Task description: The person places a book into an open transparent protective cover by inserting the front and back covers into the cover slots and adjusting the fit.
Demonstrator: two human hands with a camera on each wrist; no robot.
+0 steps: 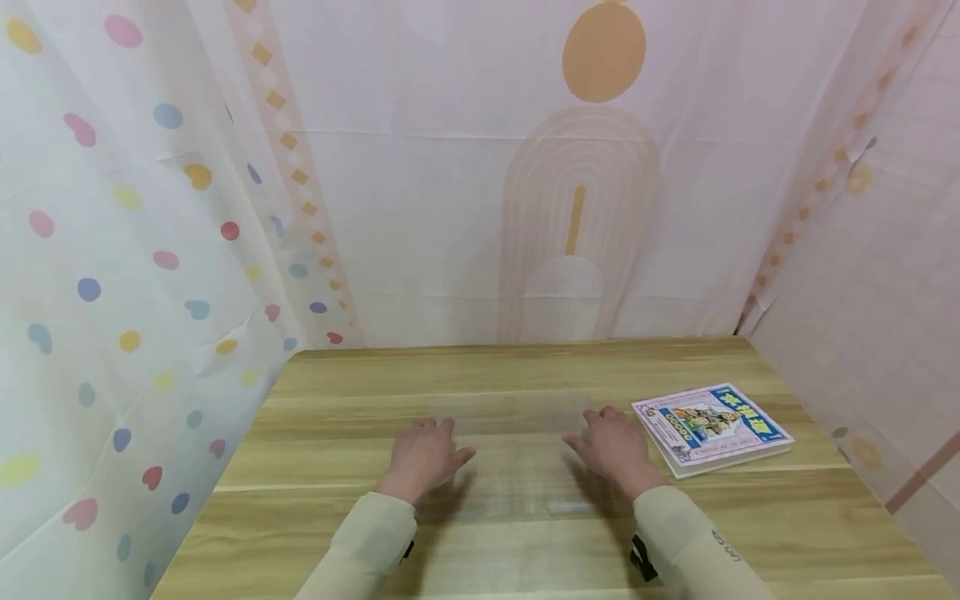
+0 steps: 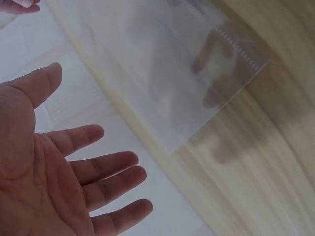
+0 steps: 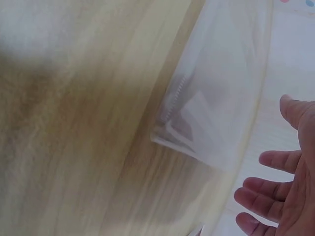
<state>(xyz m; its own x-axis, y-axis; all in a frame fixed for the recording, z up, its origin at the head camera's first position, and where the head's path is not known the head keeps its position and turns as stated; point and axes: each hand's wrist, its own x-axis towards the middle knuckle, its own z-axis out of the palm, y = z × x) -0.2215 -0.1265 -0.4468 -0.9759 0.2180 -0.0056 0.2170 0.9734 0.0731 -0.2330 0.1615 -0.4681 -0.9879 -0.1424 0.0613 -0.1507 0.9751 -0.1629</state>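
Note:
A clear plastic sleeve lies flat on the wooden table, between and under the two hands. In the left wrist view the sleeve shows a straight edge with a dotted seam near its corner. My left hand is over its left side, fingers spread and nothing in them. Over its right side is my right hand, also holding nothing, its fingers slightly bent. Both wrist views show the hands apart from the sleeve. Just right of the right hand lies a book with a pink and blue illustrated cover.
The wood-grain table reaches back to a pale curtain with an arch print. A curtain with coloured dots hangs along the left side, and another pale curtain along the right.

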